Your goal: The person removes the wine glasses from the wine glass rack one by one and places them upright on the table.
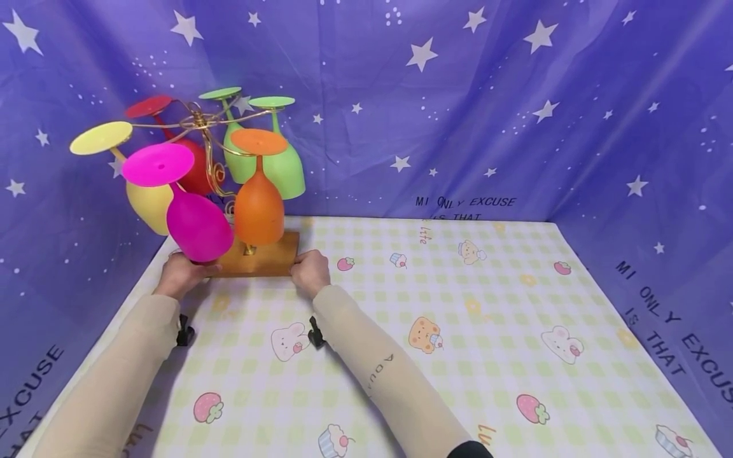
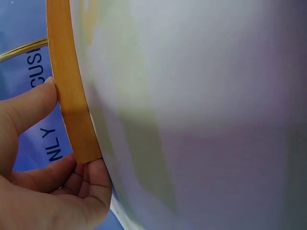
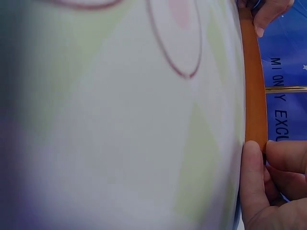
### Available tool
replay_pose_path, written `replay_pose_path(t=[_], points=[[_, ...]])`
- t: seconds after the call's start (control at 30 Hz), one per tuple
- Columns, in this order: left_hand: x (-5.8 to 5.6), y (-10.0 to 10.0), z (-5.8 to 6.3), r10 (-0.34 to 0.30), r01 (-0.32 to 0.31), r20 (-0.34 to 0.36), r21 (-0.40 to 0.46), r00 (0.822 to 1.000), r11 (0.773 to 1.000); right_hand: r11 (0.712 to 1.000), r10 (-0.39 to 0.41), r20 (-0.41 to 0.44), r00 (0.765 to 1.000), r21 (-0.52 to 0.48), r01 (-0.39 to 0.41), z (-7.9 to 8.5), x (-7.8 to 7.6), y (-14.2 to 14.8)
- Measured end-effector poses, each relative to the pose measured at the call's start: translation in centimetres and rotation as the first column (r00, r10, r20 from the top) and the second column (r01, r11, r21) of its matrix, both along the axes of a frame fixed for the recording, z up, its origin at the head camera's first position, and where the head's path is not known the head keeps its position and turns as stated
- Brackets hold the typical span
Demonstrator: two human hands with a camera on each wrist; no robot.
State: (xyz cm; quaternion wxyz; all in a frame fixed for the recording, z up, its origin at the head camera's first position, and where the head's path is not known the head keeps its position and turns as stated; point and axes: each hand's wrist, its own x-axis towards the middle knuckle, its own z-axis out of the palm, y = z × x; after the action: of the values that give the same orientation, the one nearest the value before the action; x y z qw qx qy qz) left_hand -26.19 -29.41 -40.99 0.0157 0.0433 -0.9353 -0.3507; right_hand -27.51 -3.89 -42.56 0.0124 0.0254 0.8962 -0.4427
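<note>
The left hand (image 1: 182, 275) and right hand (image 1: 312, 272) gripped a wine-glass rack (image 1: 198, 121) by its wooden base (image 1: 266, 259) near the desk's (image 1: 378, 286) far left corner. Six goblets (image 1: 259, 207) hung inverted.

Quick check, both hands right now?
Left hand: closed, holding the left end of the wooden base.
Right hand: closed, holding the right end of the wooden base.

My cameras show me a green-and-white checked cloth (image 1: 492, 283) with cartoon prints (image 1: 424, 335), backed by draped blue-violet fabric (image 1: 366, 156) bearing white stars (image 1: 422, 55).
</note>
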Motion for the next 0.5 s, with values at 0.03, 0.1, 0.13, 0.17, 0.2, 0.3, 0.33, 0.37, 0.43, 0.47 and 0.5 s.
replay_pose_path(t=[0.03, 0.1, 0.13, 0.17, 0.2, 0.3, 0.33, 0.37, 0.43, 0.47, 0.5], points=[[0.0, 0.0, 0.0, -0.002, 0.002, -0.001, 0.0, 1.0, 1.0, 1.0, -0.001, 0.001, 1.0, 0.0, 0.001, 0.0, 0.0, 0.1], [0.0, 0.1, -0.1, -0.011, 0.011, -0.007, 0.003, 1.0, 1.0, 1.0, -0.005, 0.007, 1.0, -0.007, 0.005, 0.1, 0.1, 0.2], [0.0, 0.2, -0.1, -0.016, 0.016, -0.011, -0.001, 1.0, 1.0, 1.0, -0.007, 0.01, 1.0, -0.014, 0.007, 0.1, 0.1, 0.3], [0.0, 0.2, -0.1, -0.021, 0.021, -0.013, -0.002, 1.0, 1.0, 1.0, -0.009, 0.009, 1.0, -0.019, 0.009, 0.1, 0.2, 0.3], [0.0, 0.3, -0.1, -0.024, 0.024, -0.013, -0.005, 1.0, 1.0, 1.0, -0.008, 0.007, 1.0, -0.021, 0.008, 0.1, 0.2, 0.4], [0.1, 0.5, 0.0, -0.028, 0.028, -0.018, -0.018, 0.999, 0.999, 1.0, -0.006, -0.001, 1.0, -0.026, 0.006, 0.1, 0.2, 0.6], [0.1, 0.6, 0.0, -0.033, 0.032, -0.023, -0.027, 0.999, 0.999, 0.999, -0.007, -0.003, 1.0, -0.034, 0.007, 0.1, 0.2, 0.7], [0.0, 0.6, 0.0, -0.037, 0.036, -0.028, -0.028, 0.999, 0.999, 0.999, -0.01, -0.005, 1.0, -0.04, 0.01, 0.1, 0.2, 0.7], [0.1, 0.8, 0.0, -0.047, 0.046, -0.039, -0.028, 0.998, 0.999, 0.998, -0.016, -0.005, 1.0, -0.057, 0.015, 0.1, 0.2, 0.9], [0.0, 0.9, 0.0, -0.052, 0.051, -0.045, -0.028, 0.998, 0.998, 0.998, -0.016, -0.005, 1.0, -0.067, 0.016, 0.1, 0.2, 1.0], [0.0, 1.0, 0.0, -0.054, 0.053, -0.047, -0.027, 0.997, 0.998, 0.997, -0.016, -0.006, 1.0, -0.073, 0.016, 0.1, 0.2, 1.1]])
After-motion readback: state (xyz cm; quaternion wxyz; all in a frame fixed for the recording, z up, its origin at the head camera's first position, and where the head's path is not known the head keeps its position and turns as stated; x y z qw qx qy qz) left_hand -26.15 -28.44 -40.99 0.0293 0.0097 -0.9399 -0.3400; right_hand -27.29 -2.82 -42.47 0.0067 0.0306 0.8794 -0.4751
